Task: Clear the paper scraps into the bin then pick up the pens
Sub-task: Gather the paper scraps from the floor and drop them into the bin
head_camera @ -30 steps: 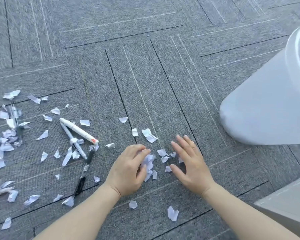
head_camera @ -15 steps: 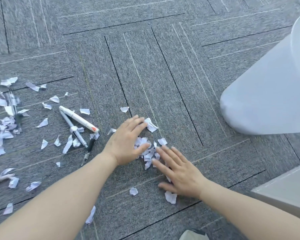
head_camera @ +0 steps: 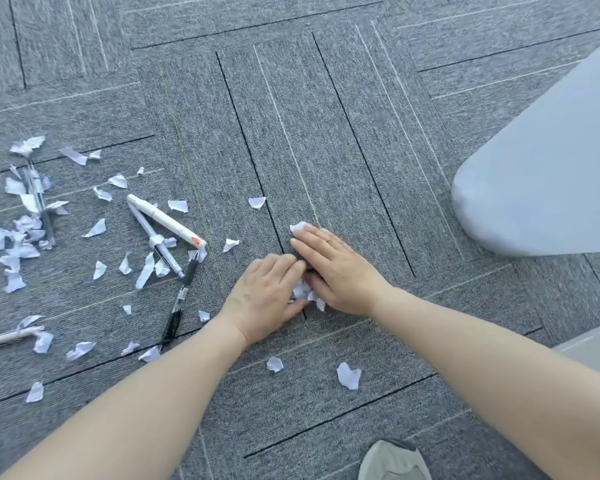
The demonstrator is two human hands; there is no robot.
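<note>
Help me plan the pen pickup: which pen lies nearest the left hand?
The black pen, lying diagonally just left of the left hand. The white marker with the red tip and the grey pen lie farther up-left; two others sit at the far left.

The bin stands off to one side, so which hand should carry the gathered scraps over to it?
Probably the right hand: the bin stands on its side, while the left hand lies nearer the pens. Both cup the scraps.

Grey carpet tiles, shoe toe
</note>
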